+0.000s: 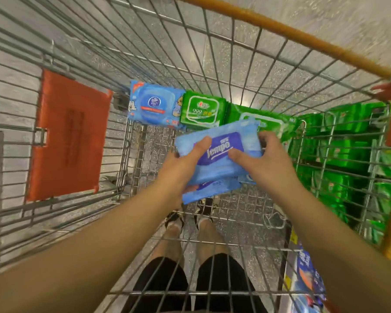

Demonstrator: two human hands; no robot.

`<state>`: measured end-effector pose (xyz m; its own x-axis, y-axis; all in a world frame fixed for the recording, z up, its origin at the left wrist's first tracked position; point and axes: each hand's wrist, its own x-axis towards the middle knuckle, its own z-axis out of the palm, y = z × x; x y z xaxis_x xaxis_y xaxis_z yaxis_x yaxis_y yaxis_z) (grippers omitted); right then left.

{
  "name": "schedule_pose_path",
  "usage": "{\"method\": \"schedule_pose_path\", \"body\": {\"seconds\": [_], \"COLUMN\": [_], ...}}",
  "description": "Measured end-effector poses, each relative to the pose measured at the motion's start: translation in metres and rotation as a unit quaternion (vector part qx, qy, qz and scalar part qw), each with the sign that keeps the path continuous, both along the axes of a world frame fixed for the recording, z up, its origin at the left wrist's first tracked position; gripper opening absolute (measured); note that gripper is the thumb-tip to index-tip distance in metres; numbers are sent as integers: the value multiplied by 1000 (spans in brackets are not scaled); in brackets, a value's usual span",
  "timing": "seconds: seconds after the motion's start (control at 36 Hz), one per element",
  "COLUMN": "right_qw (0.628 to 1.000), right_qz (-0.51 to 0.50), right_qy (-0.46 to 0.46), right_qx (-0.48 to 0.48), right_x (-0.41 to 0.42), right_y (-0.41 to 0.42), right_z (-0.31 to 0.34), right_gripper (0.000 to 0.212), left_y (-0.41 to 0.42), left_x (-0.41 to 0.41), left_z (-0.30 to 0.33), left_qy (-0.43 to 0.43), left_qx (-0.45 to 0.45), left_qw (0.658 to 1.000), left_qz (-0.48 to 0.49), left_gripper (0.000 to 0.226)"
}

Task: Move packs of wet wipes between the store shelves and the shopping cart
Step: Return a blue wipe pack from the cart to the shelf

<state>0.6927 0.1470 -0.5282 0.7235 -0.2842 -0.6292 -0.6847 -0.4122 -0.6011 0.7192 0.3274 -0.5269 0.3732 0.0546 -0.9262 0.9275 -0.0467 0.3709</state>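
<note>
Both hands were down inside the wire shopping cart [145, 141], sharing a small stack of blue Tempo wet wipe packs [219, 152]. The left hand [183, 168] gripped the stack's near-left edge, thumb laid across the top pack and fingers curled underneath. The right hand [257, 159] pinched the opposite side, thumb on the dark blue label and fingers wrapped over the far edge. A second blue pack [209, 190] showed below the top one, slightly offset toward the person.

The stack was held above the cart floor, just in front of the packs already lying at the cart's far end: a blue Vinda-style pack [155, 105] to the left, a green 999 pack [202, 110] beside it, and another green pack [264, 119] partly hidden behind the stack. Whether the stack was going in or coming out, I couldn't tell.

Either way, I'd say the trick was keeping the packs squeezed together from both sides and level, since the lower one looked ready to slide.

The wrappers were soft, glossy film, pillow-shaped with crimped ends, each with a rounded rigid-looking flap lid. The cart was thin grey steel mesh with an orange handle bar [291, 35] and an orange plastic seat flap [70, 136]. More green packs [348, 141] sat outside the cart's right wall.
</note>
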Motion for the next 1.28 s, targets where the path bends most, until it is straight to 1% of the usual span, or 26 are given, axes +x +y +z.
{"method": "schedule_pose_path", "body": {"seconds": [0.08,0.14,0.22,0.31,0.39,0.44,0.5,0.53,0.56,0.58,0.61,0.64,0.69,0.72,0.78,0.81,0.83,0.86,0.92,1.0,1.06,1.11,1.17,1.22,1.25,1.28], "right_qw": [999,998,995,994,992,986,979,976,973,970,966,961,949,944,938,935,934,934,938,935,924,916,918,921,922,922], "right_qz": [30,38,53,49,32,14,4,-8,-27,-44,-59,-76,-97,-98,-88,-80,-71,-68,-77,-98,-111,-126,-130,-136,-140,-143], "right_qy": [24,52,86,100,121,159,195,206,211,217,222,228,239,247,253,254,255,251,243,246,251,251,248,245,242,241], "right_qx": [2,4,5,5,33,50,57,70,87,101,118,140,181,198,221,233,242,243,234,236,264,288,281,270,269,267], "right_x": [-11,-17,-24,-24,-14,-5,5,9,12,13,14,15,17,17,18,19,20,20,20,15,8,0,-6,-11,-11,-11], "right_y": [15,23,34,39,36,32,30,30,29,28,28,27,31,32,33,34,34,36,41,46,42,39,39,40,41,43], "right_z": [-9,-19,-30,-42,-43,-44,-47,-47,-51,-54,-57,-63,-63,-64,-65,-67,-69,-69,-72,-76,-83,-88,-91,-98,-100,-102], "right_gripper": [63,72,71,64,60,76,105,122,135,141,139,132,110,99,65,49,42,43,65,124,154,166,171,169,166,162], "left_y": [18,31,41,47,50,51,52,54,54,55,57,57,57,56,55,54,54,54,56,65,68,70,70,69,68,66], "left_x": [-13,-19,-28,-32,-29,-28,-28,-28,-28,-29,-30,-31,-36,-39,-44,-46,-48,-50,-54,-57,-56,-57,-58,-60,-61,-61], "left_z": [-7,-14,-28,-40,-41,-44,-48,-52,-53,-56,-59,-59,-61,-62,-65,-67,-69,-70,-71,-74,-75,-77,-82,-88,-90,-90], "left_qy": [16,37,51,46,49,42,26,19,24,42,59,74,104,111,110,105,99,94,91,90,87,81,73,69,71,72], "left_qx": [-11,-16,-8,0,-23,-20,-1,10,13,11,2,-14,-53,-70,-103,-124,-146,-164,-189,-212,-223,-220,-208,-207,-205,-204], "left_qw": [1000,999,999,999,998,997,998,998,998,997,996,995,991,989,988,986,984,982,978,973,971,972,975,976,976,975], "left_qz": [-20,-6,-10,-20,-45,-61,-60,-55,-53,-57,-60,-62,-65,-65,-42,-22,-2,14,20,7,2,-3,4,23,37,54], "left_gripper": [32,37,51,34,23,22,25,37,56,73,78,72,65,70,78,75,69,63,54,39,33,34,43,59,62,57]}}
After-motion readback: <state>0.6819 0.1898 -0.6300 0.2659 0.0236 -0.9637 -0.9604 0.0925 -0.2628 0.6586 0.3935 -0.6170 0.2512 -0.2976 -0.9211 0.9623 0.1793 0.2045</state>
